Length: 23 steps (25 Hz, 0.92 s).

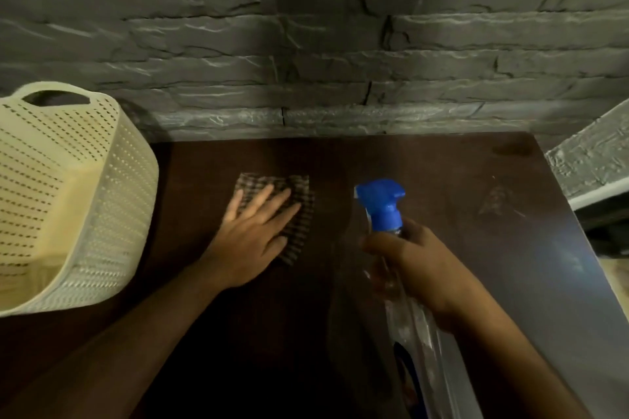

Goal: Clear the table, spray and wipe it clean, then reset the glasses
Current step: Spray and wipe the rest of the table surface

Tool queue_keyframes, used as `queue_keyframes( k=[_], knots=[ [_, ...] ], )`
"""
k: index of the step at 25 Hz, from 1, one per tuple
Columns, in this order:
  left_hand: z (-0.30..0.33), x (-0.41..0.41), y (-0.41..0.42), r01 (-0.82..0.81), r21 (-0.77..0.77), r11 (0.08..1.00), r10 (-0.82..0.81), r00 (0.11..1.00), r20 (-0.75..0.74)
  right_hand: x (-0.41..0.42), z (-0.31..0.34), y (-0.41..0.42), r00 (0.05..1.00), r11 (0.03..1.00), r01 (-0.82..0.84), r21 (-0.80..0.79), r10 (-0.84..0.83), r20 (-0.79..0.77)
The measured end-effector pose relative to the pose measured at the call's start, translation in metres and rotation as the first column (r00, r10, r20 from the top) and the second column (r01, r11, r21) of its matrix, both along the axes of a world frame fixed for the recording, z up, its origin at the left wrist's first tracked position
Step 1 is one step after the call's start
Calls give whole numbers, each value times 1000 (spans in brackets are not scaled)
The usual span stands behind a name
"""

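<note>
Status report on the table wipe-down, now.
Left hand flat on checked cloth, pressing it to the table. Right hand grips spray bottle. Cream basket at left edge; no glasses in view.

Two bare forearms, left grip and right grip, no sleeves, rings or wristwear visible.

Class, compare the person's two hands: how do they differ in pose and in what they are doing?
The left hand lies flat with straight fingers, pressing the checked cloth onto the table; the right hand curls round the spray bottle, held above the table. Both are bare and work over the same dark tabletop.
</note>
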<state>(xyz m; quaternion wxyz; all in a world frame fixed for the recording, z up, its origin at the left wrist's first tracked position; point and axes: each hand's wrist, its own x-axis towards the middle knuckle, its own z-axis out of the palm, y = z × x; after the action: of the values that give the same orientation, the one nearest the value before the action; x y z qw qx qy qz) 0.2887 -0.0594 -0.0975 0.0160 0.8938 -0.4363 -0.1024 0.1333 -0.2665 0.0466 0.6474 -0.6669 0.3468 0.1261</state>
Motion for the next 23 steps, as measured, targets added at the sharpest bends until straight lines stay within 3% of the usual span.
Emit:
queue_keyframes(
  k=[5, 23],
  knots=[
    [-1, 66, -27, -362, 34, 932, 363, 929, -72, 37, 15, -29, 994, 999, 27, -36, -23, 106],
    [6, 57, -50, -474, 52, 879, 477, 868, -137, -42, 15, -69, 984, 987, 161, 0, -161, 74]
  ],
)
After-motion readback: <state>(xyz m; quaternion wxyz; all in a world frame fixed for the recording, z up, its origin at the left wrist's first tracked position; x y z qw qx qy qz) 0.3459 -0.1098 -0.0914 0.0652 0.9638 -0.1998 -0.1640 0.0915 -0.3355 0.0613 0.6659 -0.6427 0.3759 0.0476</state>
